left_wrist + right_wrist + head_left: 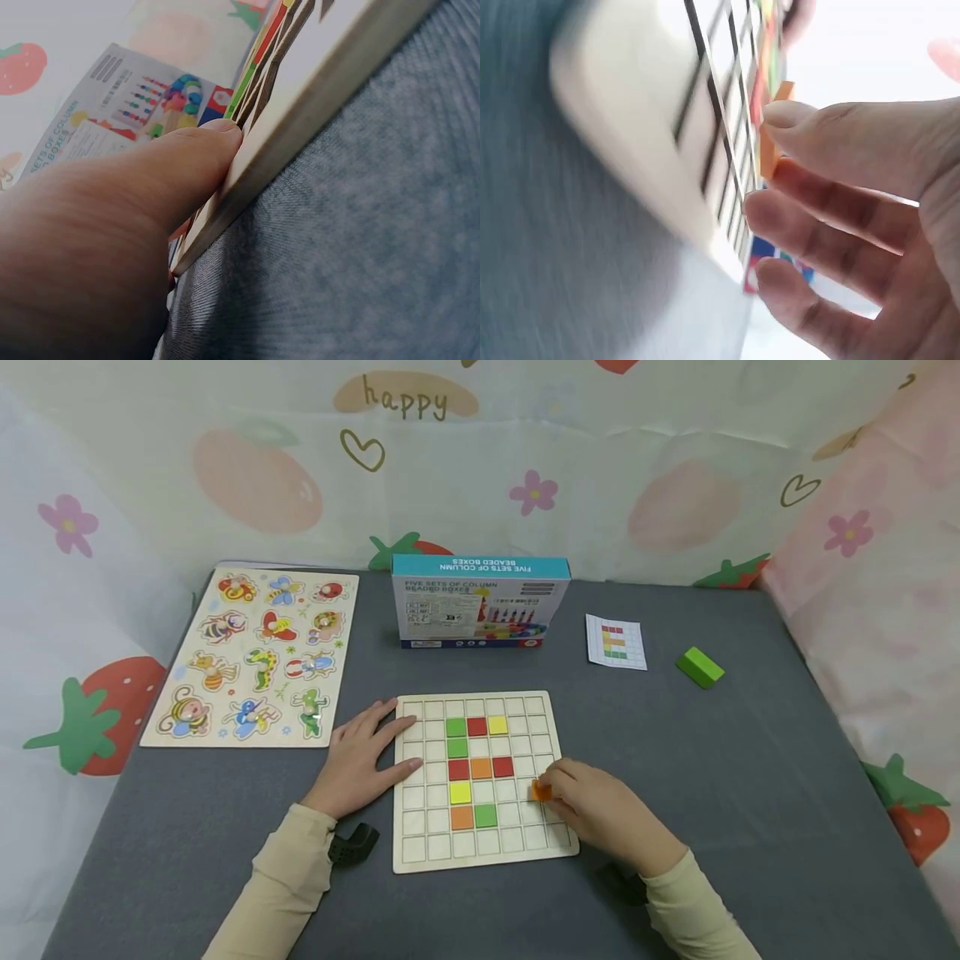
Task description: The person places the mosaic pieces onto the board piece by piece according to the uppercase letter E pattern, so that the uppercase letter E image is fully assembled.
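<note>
A wooden grid board (427,862) lies in front of me, with green, red, yellow and orange square tiles set in several of its cells. My left hand (358,767) rests along the board's left edge, fingers extended; in the left wrist view its thumb (199,161) touches the rim. Over the right side of the grid, my right hand (600,806) pinches an orange tile (540,791). The right wrist view shows that tile (768,150) on edge between thumb and index finger, close to the cells. Whether it touches the board I cannot tell.
An insect-picture puzzle board (251,660) lies at the left. Behind the grid stands a cardboard box (480,602). To the right are a small pattern card (633,647) and a green block (701,667). A printed curtain (480,452) backs the grey table (750,777).
</note>
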Available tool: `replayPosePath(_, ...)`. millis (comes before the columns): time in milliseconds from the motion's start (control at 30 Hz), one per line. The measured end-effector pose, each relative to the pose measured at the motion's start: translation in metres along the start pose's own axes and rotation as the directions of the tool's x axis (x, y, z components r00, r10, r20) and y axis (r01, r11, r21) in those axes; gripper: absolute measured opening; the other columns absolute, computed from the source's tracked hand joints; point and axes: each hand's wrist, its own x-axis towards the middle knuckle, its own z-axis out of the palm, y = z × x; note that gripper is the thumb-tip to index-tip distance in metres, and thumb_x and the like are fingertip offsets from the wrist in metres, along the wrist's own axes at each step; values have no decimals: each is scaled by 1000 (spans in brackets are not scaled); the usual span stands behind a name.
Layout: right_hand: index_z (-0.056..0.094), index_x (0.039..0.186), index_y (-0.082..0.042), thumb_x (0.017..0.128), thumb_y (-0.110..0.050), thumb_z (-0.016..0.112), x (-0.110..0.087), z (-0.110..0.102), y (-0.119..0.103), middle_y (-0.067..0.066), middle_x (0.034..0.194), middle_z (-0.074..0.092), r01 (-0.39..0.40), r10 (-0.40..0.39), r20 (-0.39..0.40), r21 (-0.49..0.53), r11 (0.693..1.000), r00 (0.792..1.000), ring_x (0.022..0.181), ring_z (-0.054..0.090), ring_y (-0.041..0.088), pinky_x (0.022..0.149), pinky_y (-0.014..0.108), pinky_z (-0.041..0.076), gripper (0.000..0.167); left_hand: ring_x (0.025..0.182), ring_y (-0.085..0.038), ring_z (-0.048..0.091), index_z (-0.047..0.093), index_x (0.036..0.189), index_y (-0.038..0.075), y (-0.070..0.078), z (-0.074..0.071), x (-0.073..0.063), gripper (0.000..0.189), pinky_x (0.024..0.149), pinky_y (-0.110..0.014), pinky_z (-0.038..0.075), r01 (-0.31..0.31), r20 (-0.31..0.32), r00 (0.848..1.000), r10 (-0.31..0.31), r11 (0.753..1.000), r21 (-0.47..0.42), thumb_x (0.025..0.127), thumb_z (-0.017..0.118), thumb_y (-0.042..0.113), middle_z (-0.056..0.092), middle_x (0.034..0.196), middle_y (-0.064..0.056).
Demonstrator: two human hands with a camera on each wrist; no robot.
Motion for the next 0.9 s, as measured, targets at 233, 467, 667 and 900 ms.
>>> replayPosePath(233,66,103,-14,87,-19,72,9,10,-16,-5,100,64,84,-85,34,27,996,996,89,60,8,80,25,53,17,146,-31,17,47,143,23,1,0,0,66,107,-57,16,-1,8,1000,1,1000,-10,87,63,53,26,157,-8)
replayPosePath(467,67,101,-15,86,-20,73,11,17,-24,-5,100,64,123,-124,31,15,992,992,91,61,9,80,25,53,17,145,-31,18,47,142,23,1,0,-1,64,107,-57,17,-1,9,1000,2,1000,-7,87,62,53,27,156,-8)
replayPosePath(667,67,103,-17,88,-22,71,12,18,-26,-7,102,63,96,-96,48,11,995,994,94,60,8,81,25,52,16,145,-32,18,47,142,23,2,-1,0,64,107,-56,17,1,12,1000,-1,1000,-7,88,62,53,26,157,-8)
replayPosePath(900,67,104,-18,88,-24,71,11,21,-26,-7,103,62,72,-73,62,17,997,995,96,59,8,83,26,52,18,145,-32,18,47,142,23,2,0,-1,64,106,-57,17,-4,3,1000,4,1000,-7,87,62,53,27,156,-9)
